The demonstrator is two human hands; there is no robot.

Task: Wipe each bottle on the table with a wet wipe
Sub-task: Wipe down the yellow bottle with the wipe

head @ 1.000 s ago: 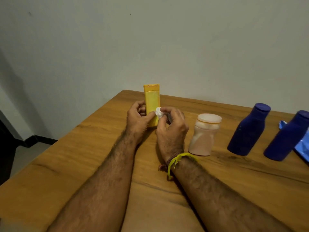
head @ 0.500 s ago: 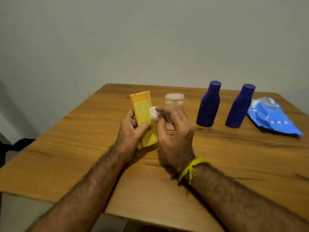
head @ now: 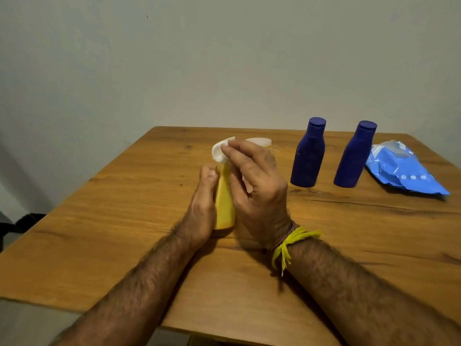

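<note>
Gripping the yellow tube [head: 224, 201] upright on the surface [head: 124, 221], the left hand [head: 203, 208] steadied it. The right hand [head: 257, 186] pinched a white wipe [head: 219, 152] at its top.

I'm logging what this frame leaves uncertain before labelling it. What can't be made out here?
Head view only:
- Yellow bottle: top hidden by the wipe; sides by the left hand and right hand.
- Pale jar: body behind the right hand.
- Blue bottles: labels unreadable.
</note>
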